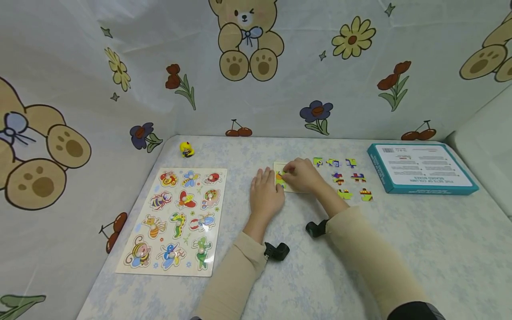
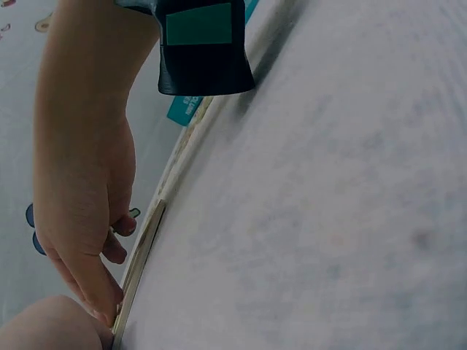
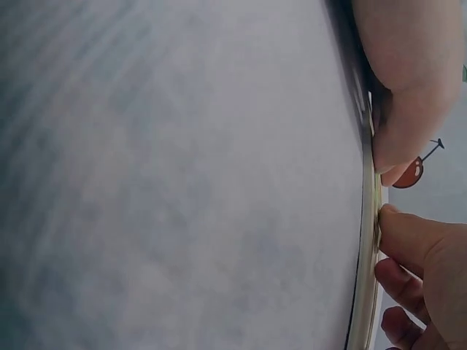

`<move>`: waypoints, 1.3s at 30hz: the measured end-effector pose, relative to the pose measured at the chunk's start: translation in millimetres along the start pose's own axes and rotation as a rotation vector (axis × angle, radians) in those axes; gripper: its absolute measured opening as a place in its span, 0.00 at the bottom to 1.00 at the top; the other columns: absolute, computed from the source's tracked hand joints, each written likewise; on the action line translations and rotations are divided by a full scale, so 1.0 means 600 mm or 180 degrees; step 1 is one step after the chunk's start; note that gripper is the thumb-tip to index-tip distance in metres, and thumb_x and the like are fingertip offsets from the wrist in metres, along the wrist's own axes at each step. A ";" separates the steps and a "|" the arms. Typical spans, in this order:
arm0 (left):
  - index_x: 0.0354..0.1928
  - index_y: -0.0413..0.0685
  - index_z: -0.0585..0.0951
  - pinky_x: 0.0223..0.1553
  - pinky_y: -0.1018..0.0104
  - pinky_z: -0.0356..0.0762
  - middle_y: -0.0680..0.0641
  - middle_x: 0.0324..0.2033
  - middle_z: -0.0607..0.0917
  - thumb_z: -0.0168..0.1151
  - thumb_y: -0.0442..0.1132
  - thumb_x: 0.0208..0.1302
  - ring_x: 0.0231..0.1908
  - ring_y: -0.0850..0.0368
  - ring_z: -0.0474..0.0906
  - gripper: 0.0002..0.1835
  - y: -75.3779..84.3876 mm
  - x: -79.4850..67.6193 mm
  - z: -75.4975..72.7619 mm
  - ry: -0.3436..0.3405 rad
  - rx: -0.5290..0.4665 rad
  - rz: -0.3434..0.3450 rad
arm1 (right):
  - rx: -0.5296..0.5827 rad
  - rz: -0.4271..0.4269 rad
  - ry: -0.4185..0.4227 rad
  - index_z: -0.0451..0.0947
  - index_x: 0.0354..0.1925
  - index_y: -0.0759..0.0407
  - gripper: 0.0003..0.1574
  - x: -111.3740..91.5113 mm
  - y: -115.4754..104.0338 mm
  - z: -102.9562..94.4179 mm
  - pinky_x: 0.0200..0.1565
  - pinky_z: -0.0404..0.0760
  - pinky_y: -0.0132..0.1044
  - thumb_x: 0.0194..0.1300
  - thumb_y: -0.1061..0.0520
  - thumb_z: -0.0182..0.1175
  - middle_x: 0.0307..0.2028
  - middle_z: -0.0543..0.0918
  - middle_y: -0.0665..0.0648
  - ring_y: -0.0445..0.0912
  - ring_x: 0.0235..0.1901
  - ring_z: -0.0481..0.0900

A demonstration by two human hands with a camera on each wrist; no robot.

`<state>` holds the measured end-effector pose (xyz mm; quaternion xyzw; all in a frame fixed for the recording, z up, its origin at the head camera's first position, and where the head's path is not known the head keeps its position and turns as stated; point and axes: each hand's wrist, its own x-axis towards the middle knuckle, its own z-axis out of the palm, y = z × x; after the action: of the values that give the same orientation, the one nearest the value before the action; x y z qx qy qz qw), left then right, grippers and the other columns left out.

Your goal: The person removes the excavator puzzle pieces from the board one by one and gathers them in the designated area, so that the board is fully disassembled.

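Note:
My left hand (image 1: 267, 195) lies with its fingers stretched out along the left edge of a small, pale puzzle board (image 1: 297, 189). In the right wrist view, a digit of this left hand (image 3: 416, 109) touches that board's edge. Bent over the board, my right hand (image 1: 306, 177) pinches a colourful puzzle piece (image 1: 279, 178) at the board's left side; the fingertips partly cover it. The left wrist view shows the right hand (image 2: 84, 219) from the side, fingers pointing down onto the board. Several loose jigsaw pieces (image 1: 338, 178) lie to its right.
A large wooden insect peg puzzle (image 1: 186, 231) lies on the left of the table. Behind it stands a small yellow figure (image 1: 186, 149). A teal-edged box (image 1: 424, 169) lies at the right. A printed fabric backdrop (image 1: 280, 98) rises behind the table.

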<state>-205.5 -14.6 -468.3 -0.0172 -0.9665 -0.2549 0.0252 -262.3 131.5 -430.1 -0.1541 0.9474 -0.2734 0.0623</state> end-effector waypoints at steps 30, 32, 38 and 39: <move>0.74 0.47 0.65 0.79 0.52 0.46 0.50 0.76 0.62 0.46 0.48 0.72 0.78 0.51 0.48 0.30 0.003 0.002 0.006 0.0081 0.0002 -0.0053 | 0.0680 0.0213 0.0076 0.75 0.46 0.55 0.11 -0.014 0.014 -0.041 0.36 0.73 0.38 0.68 0.54 0.64 0.40 0.82 0.57 0.49 0.34 0.74; 0.74 0.48 0.65 0.79 0.52 0.45 0.50 0.76 0.62 0.46 0.48 0.72 0.79 0.51 0.47 0.30 0.003 0.002 0.007 0.0090 0.0000 -0.0065 | 0.0640 0.0326 0.0069 0.75 0.47 0.56 0.12 -0.020 0.026 -0.052 0.36 0.73 0.37 0.68 0.54 0.64 0.41 0.82 0.57 0.50 0.36 0.75; 0.75 0.48 0.63 0.79 0.53 0.43 0.51 0.77 0.60 0.44 0.49 0.73 0.79 0.52 0.45 0.31 0.001 0.002 0.005 0.0057 0.0000 -0.0075 | 0.0551 0.0626 0.0027 0.75 0.48 0.57 0.14 -0.045 0.070 -0.081 0.38 0.74 0.37 0.68 0.53 0.64 0.43 0.80 0.59 0.52 0.42 0.75; 0.75 0.48 0.63 0.79 0.53 0.43 0.51 0.77 0.59 0.44 0.49 0.73 0.79 0.52 0.45 0.31 0.000 0.002 0.005 0.0053 -0.0004 -0.0071 | 0.0519 0.0654 0.0016 0.75 0.49 0.57 0.14 -0.049 0.077 -0.085 0.38 0.73 0.37 0.68 0.53 0.64 0.43 0.80 0.59 0.52 0.42 0.75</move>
<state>-206.9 -13.1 -470.9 -0.0043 -0.9662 -0.2559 0.0304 -256.7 203.7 -411.0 -0.0499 0.9330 -0.3421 0.0999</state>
